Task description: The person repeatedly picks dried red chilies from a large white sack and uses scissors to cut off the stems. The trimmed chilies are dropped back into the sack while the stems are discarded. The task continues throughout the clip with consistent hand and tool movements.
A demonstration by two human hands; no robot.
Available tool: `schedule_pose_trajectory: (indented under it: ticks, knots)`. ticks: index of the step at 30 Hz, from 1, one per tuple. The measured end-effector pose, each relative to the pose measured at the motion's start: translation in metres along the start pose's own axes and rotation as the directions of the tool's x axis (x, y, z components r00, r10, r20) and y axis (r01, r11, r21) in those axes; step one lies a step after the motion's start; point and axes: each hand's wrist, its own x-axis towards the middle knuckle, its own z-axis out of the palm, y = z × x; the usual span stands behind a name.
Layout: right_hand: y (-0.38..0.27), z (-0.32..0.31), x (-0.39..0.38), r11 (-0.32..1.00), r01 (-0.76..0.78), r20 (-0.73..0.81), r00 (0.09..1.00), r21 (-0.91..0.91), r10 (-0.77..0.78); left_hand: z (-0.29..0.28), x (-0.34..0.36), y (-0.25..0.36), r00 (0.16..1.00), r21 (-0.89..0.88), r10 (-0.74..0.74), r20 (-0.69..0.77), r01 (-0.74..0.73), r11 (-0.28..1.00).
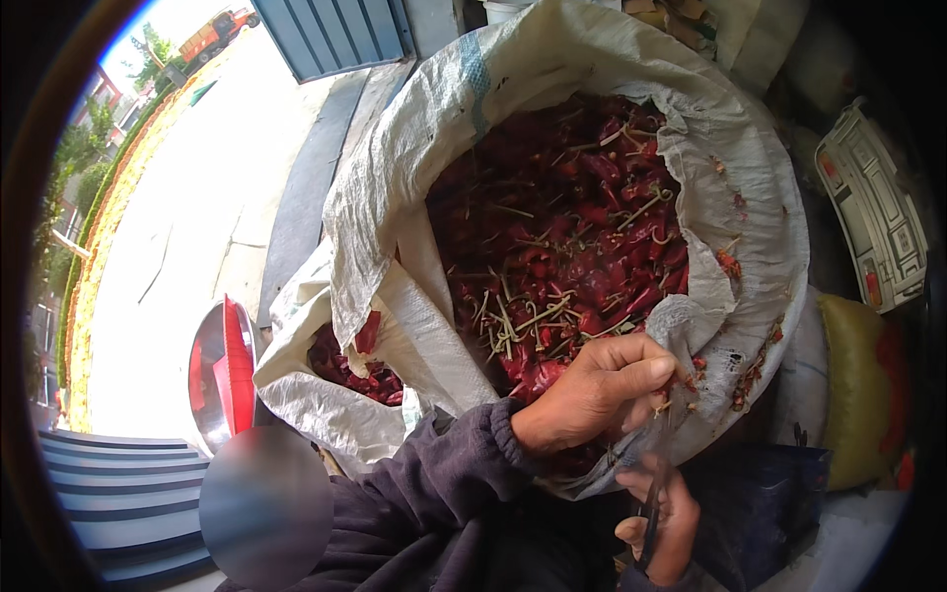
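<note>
A big white woven sack (395, 187) stands in front of me with its rim rolled back. It is filled with dark red dried chilies (562, 217), and loose pale stems (523, 326) lie on top. At the sack's near right edge my left hand (592, 395) is closed, thumb against fingers; what it pinches is mostly hidden. Just below it, my right hand (671, 523) grips dark-handled scissors (648, 518). Their blades point up towards the left fingertips and are smeared. Bits of chili and stem cling to the rim beside the hands.
A smaller white sack opening (296, 345) with chilies adjoins on the left. Beyond it sits a metal basin (209, 395) with a red object. A blue ribbed metal panel (335, 35) stands at the back; a yellowish sack (850, 385) and a grey vehicle-shaped object (873, 212) are right.
</note>
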Motion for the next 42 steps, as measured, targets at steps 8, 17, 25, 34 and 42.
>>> schedule_pose_trajectory:
  ticks: [8, 17, 25, 34, 42]
  knots:
    - [-0.002, 0.0, 0.004, 0.963, -0.001, -0.023, 1.0, 0.271, 0.008, -0.029, -0.036, 0.015, 0.952, 0.081, 0.104, -0.287, -0.084, 0.993]
    - [-0.004, -0.003, 0.002, 0.932, 0.119, -0.169, 0.984, 0.343, -0.063, -0.005, -0.007, 0.02, 0.933, 0.276, 0.126, -0.337, -0.03, 0.961]
    - [0.015, -0.001, 0.001, 0.966, 0.128, -0.141, 0.985, 0.227, -0.097, -0.022, 0.003, 0.017, 0.935, 0.152, 0.162, -0.315, -0.119, 0.981]
    - [0.016, 0.001, 0.002, 0.991, 0.135, -0.067, 0.988, -0.021, -0.136, -0.034, 0.005, 0.016, 0.933, 0.131, 0.18, -0.311, -0.145, 0.981]
    - [0.012, 0.002, 0.002, 0.994, 0.041, -0.077, 0.996, 0.103, -0.033, -0.011, -0.003, 0.013, 0.84, 0.832, 0.489, -0.234, -0.088, 0.548]
